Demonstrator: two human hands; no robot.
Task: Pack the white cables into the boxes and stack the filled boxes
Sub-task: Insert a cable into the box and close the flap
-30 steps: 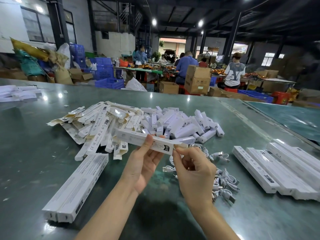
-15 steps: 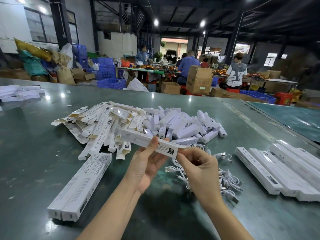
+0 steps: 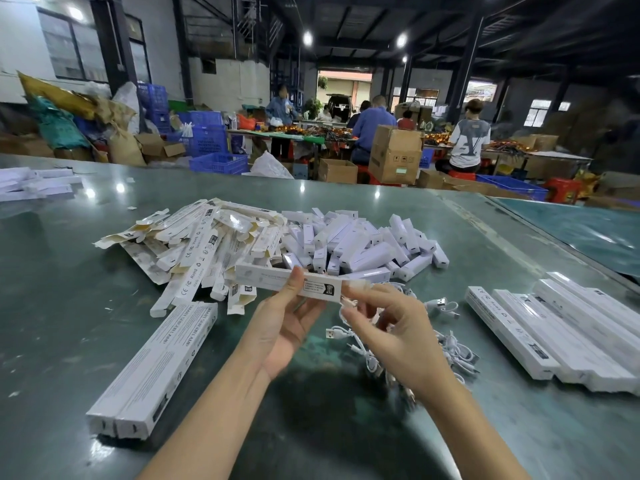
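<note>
Green worktable (image 3: 52,323) in a busy warehouse. From left: two closed long boxes (image 3: 156,368) lie side by side, then flat unfolded cartons (image 3: 194,251), presumably heaped within reach. Left hand (image 3: 287,327) pinches a long white box (image 3: 291,284) level in the air. Right hand (image 3: 391,327), fingers curled, works at its open end. White cables (image 3: 446,344) lie tangled beneath; filled boxes (image 3: 554,334) lie rightmost.

Two bare forearms, no sleeves in view. Left hand (image 3: 289,327) & right hand (image 3: 391,332): no gloves, rings, watch or wristbands visible. Nails short, look unpainted, tho fingertips are blurry. Rest of body out of frame.
</note>
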